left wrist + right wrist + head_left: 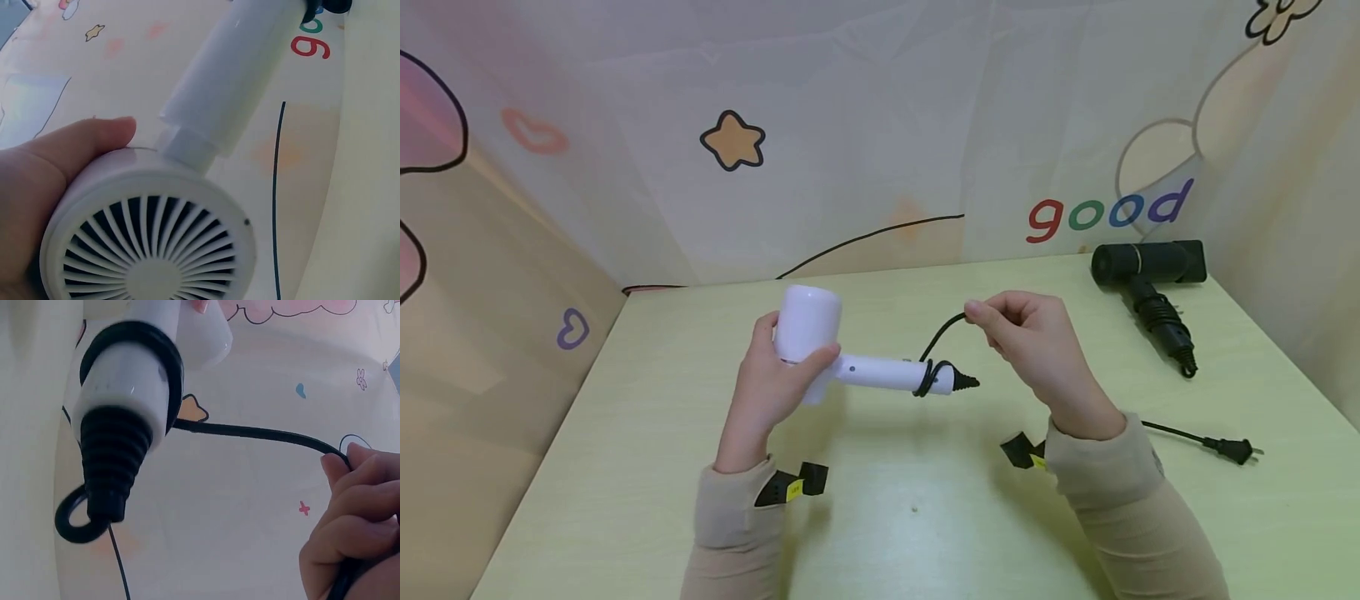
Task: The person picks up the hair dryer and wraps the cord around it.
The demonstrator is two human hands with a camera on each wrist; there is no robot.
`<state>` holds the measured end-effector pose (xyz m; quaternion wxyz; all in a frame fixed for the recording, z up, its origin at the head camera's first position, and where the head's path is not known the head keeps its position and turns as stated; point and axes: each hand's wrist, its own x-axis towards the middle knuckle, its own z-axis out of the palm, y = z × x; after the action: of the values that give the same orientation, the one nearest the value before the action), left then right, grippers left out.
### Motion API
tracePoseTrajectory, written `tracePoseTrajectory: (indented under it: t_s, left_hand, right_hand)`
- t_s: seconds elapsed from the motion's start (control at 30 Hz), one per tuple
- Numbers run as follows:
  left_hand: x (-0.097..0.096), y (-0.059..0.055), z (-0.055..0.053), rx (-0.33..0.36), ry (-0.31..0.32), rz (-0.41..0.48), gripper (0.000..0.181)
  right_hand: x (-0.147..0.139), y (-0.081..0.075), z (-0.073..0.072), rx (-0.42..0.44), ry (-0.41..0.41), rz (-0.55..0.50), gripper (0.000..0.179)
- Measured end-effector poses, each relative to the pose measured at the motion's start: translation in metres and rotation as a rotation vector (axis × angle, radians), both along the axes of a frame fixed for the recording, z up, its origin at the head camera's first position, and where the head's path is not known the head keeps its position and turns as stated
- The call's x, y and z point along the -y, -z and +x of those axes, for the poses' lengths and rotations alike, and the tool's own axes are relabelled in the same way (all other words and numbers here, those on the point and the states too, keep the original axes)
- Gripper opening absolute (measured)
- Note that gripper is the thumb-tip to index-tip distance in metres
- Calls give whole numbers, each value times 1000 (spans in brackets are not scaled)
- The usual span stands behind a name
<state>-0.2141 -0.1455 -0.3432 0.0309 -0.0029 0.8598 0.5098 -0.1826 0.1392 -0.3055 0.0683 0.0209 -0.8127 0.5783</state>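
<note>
My left hand (769, 375) grips a white hair dryer (887, 372) by its barrel, holding it above the table with the handle pointing right. In the left wrist view the slatted round grille (153, 250) of the dryer faces the camera, and the thumb lies along the barrel. Black cord (262, 433) is looped round the handle's end, beside the ribbed cord sleeve (115, 456). To the right, my right hand (1033, 350) pinches that cord between thumb and fingers and draws a length of it away from the handle. The cord's plug (1232, 450) hangs or lies beyond the right sleeve.
A black hair dryer (1150, 262) lies at the table's back right corner, its cord wound round its handle. A printed cloth (865, 125) hangs behind the pale table (625, 467). Small black cameras (812, 479) are strapped at both wrists.
</note>
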Motion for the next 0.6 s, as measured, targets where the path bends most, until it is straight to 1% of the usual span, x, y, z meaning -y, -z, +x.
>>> tracePoseTrajectory:
  t_s: [0.17,0.3,0.47,0.6]
  left_hand:
    - [-8,1,0,-38,-79,-1,86]
    - [-12,1,1,-64,-128,8,86]
    - [-13,0,2,-84,-166,44,85]
    - [-13,-2,3,-99,-187,78,84]
  right_hand:
    - [3,-4,9,-38,4,46,33]
    - [6,-7,15,-67,-5,64,31]
    - [10,-10,22,-99,-25,87,28]
    - [14,-12,29,-138,-45,108,22]
